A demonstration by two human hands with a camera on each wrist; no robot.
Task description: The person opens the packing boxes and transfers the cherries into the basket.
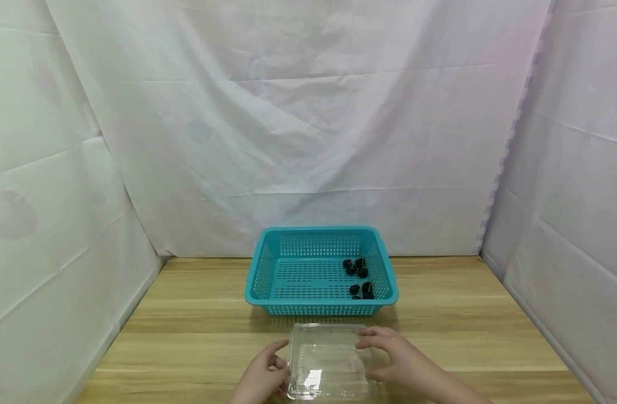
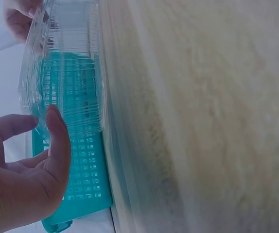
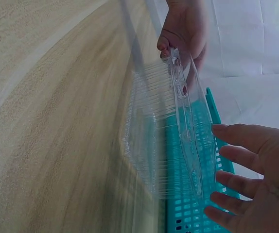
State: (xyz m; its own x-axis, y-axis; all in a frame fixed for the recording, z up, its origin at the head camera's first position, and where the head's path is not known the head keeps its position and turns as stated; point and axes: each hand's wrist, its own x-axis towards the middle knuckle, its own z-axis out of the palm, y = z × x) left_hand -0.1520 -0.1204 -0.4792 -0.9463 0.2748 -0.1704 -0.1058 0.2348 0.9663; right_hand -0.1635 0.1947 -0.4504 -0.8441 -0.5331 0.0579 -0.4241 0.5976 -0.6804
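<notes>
A clear plastic box (image 1: 330, 359) with ribbed side walls sits at the near edge of the table view. At its left side my left hand (image 1: 261, 373) pinches the rim between thumb and finger, as the left wrist view shows. My right hand (image 1: 396, 359) is at the box's right side, its fingers spread and loosely bent. In the right wrist view those fingertips (image 3: 219, 127) are at or very near the rim; whether they touch is hard to tell. The box looks see-through, with nothing visible inside.
Just beyond the box stands a turquoise perforated basket (image 1: 321, 302). Several small dark round objects (image 1: 362, 272) lie in its right part, some with thin pale strips. The wood-grain table (image 1: 187, 331) ends at white cloth (image 1: 313, 140) behind and at both sides.
</notes>
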